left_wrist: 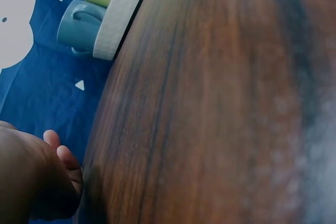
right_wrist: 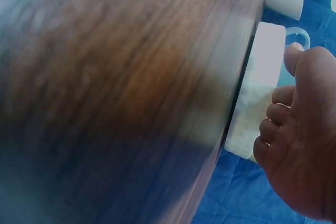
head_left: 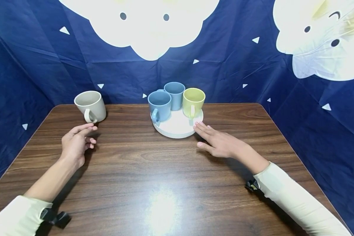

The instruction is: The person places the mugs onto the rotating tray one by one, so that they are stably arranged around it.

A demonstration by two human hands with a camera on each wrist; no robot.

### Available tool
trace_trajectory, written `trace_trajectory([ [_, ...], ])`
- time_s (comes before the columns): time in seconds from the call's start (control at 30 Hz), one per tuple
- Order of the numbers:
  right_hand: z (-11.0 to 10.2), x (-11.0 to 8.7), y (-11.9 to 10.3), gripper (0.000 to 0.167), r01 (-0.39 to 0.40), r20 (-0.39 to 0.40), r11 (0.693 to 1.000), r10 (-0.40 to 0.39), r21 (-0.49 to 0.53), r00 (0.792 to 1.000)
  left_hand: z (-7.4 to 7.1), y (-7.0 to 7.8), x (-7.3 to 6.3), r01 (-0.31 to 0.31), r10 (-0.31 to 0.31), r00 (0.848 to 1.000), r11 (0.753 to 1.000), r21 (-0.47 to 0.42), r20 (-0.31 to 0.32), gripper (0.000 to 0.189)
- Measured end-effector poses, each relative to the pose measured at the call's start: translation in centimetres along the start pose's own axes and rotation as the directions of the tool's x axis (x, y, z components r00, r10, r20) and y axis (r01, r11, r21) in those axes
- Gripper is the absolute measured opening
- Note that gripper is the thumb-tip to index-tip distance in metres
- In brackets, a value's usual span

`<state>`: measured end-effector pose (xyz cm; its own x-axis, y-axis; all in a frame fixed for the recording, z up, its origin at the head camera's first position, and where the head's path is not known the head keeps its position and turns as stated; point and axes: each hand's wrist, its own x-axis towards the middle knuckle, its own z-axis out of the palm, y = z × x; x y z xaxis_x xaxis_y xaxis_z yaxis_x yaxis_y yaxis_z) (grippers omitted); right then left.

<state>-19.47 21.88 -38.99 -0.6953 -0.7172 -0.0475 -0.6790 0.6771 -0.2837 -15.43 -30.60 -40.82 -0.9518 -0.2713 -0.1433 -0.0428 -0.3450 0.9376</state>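
A cream mug (head_left: 91, 105) stands at the table's far left, its handle facing the front. My left hand (head_left: 76, 144) reaches up to it, fingertips right at the bottom of the handle and fingers loosely extended. Toward the back middle, a round white tray (head_left: 177, 132) carries two blue mugs (head_left: 160, 106) and a yellow-green mug (head_left: 193, 100). My right hand (head_left: 219, 142) lies palm down at the tray's right front rim, fingers straight. In the right wrist view, those fingers overlap the side of the tray (right_wrist: 268, 56) and hide most of the mugs on it.
The brown wooden table (head_left: 129, 177) ends close behind the tray and the cream mug. A blue curtain (head_left: 224, 72) with white cloud faces hangs directly behind it and along both sides. Dark wrist devices (head_left: 55, 218) sit at both sleeves.
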Motion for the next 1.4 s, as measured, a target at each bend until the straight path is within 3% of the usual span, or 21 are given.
trace_trajectory([
  [0.27, 0.0, 0.1, -0.1, 0.072, -0.012, 0.014, 1.0, 0.012, 0.005, 1.0, -0.4, 0.2, 0.1, -0.019, 0.019, 1.0, 0.999, -0.032, -0.016, 0.025],
  [0.53, -0.1, -0.1, -0.5, 0.073, 0.006, 0.003, 1.0, -0.006, 0.013, 1.0, -0.2, 0.4, 0.5, -0.048, 0.041, 0.99, 0.998, -0.051, -0.133, 0.024],
  [0.7, -0.1, -0.1, -0.5, 0.074, -0.001, 0.011, 1.0, 0.001, 0.01, 1.0, -0.3, 0.5, 0.7, -0.046, 0.035, 0.987, 0.997, -0.067, -0.154, 0.025],
  [0.83, 0.0, -0.1, -0.5, 0.074, -0.002, 0.011, 1.0, 0.002, 0.011, 1.0, -0.7, 0.5, 1.0, -0.062, 0.051, 0.989, 0.995, -0.079, -0.141, 0.023],
  [1.1, 0.1, -0.1, -0.5, 0.073, 0.009, 0.006, 1.0, -0.009, 0.014, 1.0, -1.6, 0.7, 1.5, -0.096, 0.091, 0.995, 0.988, -0.122, -0.046, 0.019],
  [1.4, 0.1, -0.2, -0.6, 0.073, 0.005, 0.008, 1.0, -0.005, 0.012, 1.0, -1.7, 1.0, 1.9, -0.077, 0.074, 0.997, 0.991, -0.109, -0.03, 0.019],
])
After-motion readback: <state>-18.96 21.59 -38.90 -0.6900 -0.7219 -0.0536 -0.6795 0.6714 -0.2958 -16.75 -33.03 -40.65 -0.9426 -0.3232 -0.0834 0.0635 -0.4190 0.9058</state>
